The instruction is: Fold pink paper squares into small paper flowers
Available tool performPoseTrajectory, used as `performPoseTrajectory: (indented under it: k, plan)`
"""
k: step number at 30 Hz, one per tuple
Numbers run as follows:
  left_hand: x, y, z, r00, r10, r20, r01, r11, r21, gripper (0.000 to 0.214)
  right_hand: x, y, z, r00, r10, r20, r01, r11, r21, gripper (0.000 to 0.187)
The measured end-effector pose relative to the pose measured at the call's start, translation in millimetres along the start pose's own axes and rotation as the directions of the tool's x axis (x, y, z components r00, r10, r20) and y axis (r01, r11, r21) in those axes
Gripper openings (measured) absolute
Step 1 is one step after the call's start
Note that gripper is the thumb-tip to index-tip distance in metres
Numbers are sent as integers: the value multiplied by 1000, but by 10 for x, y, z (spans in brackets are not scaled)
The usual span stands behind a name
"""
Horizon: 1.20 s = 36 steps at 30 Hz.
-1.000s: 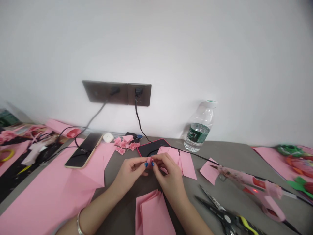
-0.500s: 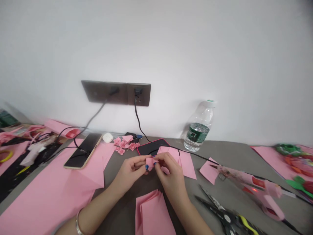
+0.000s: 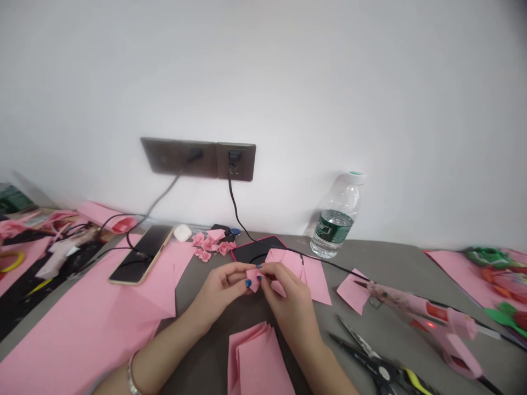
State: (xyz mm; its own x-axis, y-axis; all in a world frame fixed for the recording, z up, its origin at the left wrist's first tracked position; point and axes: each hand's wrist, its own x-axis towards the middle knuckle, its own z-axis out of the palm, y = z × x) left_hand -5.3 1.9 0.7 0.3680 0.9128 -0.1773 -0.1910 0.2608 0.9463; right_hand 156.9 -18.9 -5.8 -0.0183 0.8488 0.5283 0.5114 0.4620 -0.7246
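Between both hands, over the grey table, is a small folded piece of pink paper (image 3: 253,278). My left hand (image 3: 225,288) pinches its left side, the thumb with blue nail polish lying across the front. My right hand (image 3: 286,288) grips the right edge between thumb and fingertips, and these fingers partly cover the paper. Below the hands lies a folded stack of pink paper (image 3: 261,359). Several small pink paper flowers (image 3: 208,245) sit together beyond my left hand. Pink paper sheets (image 3: 315,277) lie just behind my right hand.
Right of my hands are open scissors (image 3: 381,367), a pink glue gun (image 3: 436,323) with a red light, and a paper square (image 3: 354,292). A water bottle (image 3: 335,219) stands by the wall. A phone (image 3: 142,257) rests on large pink sheets (image 3: 86,329) at left. A black cable (image 3: 234,206) crosses behind.
The small pink paper has been turned in the fingers and now shows a pointed lower edge instead of a squarer face. Both hands stay in nearly the same place. The view has shifted slightly.
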Motion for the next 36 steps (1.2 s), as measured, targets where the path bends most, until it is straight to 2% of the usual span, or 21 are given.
performPoseTrajectory:
  k: [9, 16, 21, 27, 31, 36]
  plan:
    - [11, 66, 16, 996, -12, -87, -3, 987, -163, 26, 18, 9, -3, 996, -85, 35, 83, 995, 58, 27]
    - [6, 52, 14, 992, 35, -120, -50, 991, -121, 19, 14, -21, 8, 996, -79, 48, 72, 988, 140, 36]
    - [16, 40, 13, 993, 39, -111, -48, 996, -74, 22, 26, -24, -1, 999, -4, 40, -5, 973, 229, 26]
    - [17, 32, 16, 991, 70, -116, -76, 996, -48, 21, 25, -11, 33, 988, 151, 23, -149, 914, 377, 10]
    - [2, 54, 40, 990, 77, -117, -77, 997, 3, 22, 26, 19, 59, 972, 224, 64, -231, 881, 414, 16]
    - [-6, 82, 55, 992, 63, -113, -62, 998, 16, 22, 30, 50, 68, 960, 266, 90, -277, 843, 461, 18]
